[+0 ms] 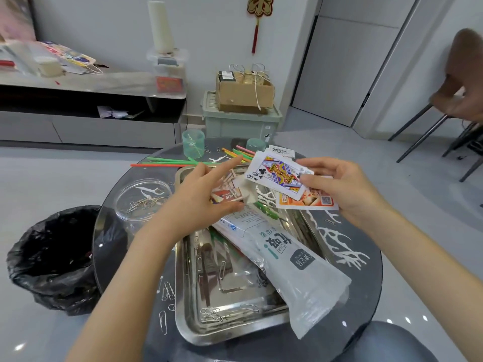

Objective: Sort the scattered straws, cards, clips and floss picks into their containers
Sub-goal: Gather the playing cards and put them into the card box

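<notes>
"Why is that fan of playing cards held up like that, queen of clubs on top?"

"The right hand pinches them by one edge, thumb over and fingers under, so the free end points at the red-and-white paper card box. I'd guess they're meant to slide in."

"And who has the box?"

"Just left of that grip, the left hand holds it, thumb beneath, forefinger stretched out straight. Its white flap faces the cards, nearly touching. Whether the other fingers wrap it, I can't tell."

"What's under them?"

"The far end of the shiny steel tray. Below both grips a long clear plastic straw bag slants across it toward the person, and loose silver paper clips sit at the near corner."

"The rest?"

"Beyond the grips, coloured plastic straws lie on the round dark glass counter beside a green see-through cup. Left of the left grip, a clear round tub has clips in it. White floss picks are strewn under the right forearm."
</notes>
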Action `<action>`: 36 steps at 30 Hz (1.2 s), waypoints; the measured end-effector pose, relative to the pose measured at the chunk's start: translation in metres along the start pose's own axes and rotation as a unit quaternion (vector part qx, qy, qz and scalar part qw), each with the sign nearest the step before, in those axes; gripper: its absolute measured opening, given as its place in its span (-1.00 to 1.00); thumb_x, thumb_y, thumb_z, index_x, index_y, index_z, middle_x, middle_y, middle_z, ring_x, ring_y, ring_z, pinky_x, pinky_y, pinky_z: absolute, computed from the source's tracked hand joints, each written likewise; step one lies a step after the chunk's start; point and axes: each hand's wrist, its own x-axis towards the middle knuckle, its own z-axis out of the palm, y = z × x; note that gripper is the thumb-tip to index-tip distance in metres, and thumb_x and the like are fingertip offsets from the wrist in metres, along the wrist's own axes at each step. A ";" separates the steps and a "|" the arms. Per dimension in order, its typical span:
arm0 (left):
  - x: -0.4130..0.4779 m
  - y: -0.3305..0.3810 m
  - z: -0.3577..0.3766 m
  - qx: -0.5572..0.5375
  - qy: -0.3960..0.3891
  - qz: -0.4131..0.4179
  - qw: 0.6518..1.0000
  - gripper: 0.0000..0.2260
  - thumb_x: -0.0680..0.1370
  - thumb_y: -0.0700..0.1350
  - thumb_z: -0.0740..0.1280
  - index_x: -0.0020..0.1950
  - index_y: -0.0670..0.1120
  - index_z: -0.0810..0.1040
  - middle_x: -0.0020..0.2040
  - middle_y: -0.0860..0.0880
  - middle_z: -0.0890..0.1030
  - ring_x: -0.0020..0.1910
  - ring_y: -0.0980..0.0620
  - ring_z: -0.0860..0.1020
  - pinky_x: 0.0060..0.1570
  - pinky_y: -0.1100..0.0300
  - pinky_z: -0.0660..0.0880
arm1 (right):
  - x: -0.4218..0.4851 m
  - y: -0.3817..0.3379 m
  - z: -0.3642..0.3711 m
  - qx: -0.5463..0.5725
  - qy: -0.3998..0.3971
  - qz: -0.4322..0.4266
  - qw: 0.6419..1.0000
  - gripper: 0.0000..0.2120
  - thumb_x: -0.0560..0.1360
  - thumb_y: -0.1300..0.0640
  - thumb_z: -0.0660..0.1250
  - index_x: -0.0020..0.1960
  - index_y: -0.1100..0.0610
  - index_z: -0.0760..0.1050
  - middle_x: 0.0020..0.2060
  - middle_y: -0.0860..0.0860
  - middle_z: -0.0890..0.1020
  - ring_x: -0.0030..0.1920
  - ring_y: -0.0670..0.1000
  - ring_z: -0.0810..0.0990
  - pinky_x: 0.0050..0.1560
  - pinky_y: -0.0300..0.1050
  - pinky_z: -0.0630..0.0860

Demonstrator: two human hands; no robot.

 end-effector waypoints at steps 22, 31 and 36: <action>-0.001 0.011 0.002 0.011 0.024 0.017 1.000 -0.28 0.32 0.19 0.48 0.42 0.05 0.34 0.09 0.17 0.40 -0.01 0.30 0.37 -0.07 0.55 0.29 | -0.001 -0.028 0.004 -0.114 -0.099 0.001 0.989 -0.74 0.47 0.36 0.36 -0.12 0.01 0.66 -0.23 0.04 0.71 -0.32 0.01 0.68 -0.40 -0.24 0.58; -0.002 0.013 0.000 0.009 -0.001 0.033 0.999 -0.29 0.28 0.17 0.52 0.38 0.09 0.39 0.12 0.16 0.42 0.02 0.60 0.22 -0.04 0.69 0.15 | 0.005 -0.039 -0.005 -0.138 -0.146 0.017 0.979 -0.74 0.47 0.37 0.36 -0.14 0.03 0.67 -0.31 -0.01 0.70 -0.39 -0.01 0.67 -0.48 -0.31 0.51; -0.001 0.021 0.008 0.003 -0.016 0.044 0.999 -0.29 0.27 0.18 0.52 0.38 0.09 0.39 0.13 0.16 0.43 0.05 0.30 0.39 -0.03 0.55 0.29 | 0.003 -0.035 0.015 -0.182 -0.133 -0.007 0.974 -0.79 0.49 0.29 0.37 -0.07 0.01 0.66 -0.19 -0.02 0.67 -0.30 -0.08 0.68 -0.43 -0.33 0.51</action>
